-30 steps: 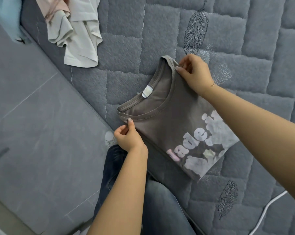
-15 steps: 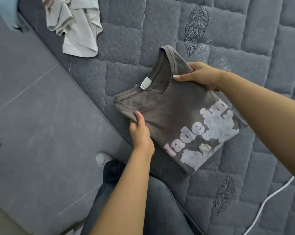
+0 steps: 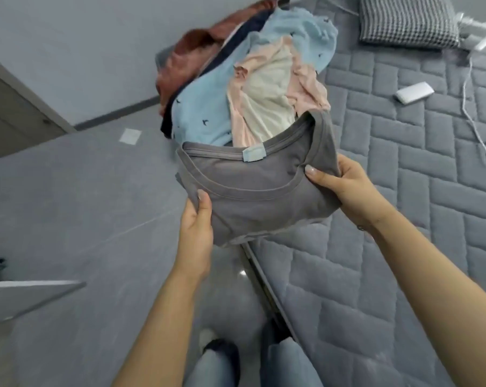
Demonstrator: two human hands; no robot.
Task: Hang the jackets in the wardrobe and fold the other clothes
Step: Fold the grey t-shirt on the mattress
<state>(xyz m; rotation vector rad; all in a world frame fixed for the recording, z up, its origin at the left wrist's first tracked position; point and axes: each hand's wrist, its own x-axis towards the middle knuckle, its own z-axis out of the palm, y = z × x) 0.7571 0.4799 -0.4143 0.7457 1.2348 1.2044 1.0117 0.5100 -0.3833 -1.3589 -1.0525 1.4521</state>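
Observation:
A folded grey-brown T-shirt (image 3: 261,196) is held up in the air above the bed's edge, collar facing away from me. My left hand (image 3: 195,222) grips its left side, thumb on top. My right hand (image 3: 339,185) grips its right side near the collar, thumb on the fabric. Behind the shirt lies a heap of unfolded clothes (image 3: 247,88) on the bed: a light-blue garment, a pink and cream one, a dark navy one and a reddish-brown one at the back.
The grey quilted bed (image 3: 404,219) fills the right side. On it lie a checked pillow (image 3: 406,20), a white flat device (image 3: 413,92) and a white cable (image 3: 476,129). Grey floor (image 3: 68,205) is on the left, my legs below.
The folded T-shirt has been lifted off the bed and now hangs between both hands. My view has swung up toward the clothes heap at the head of the bed.

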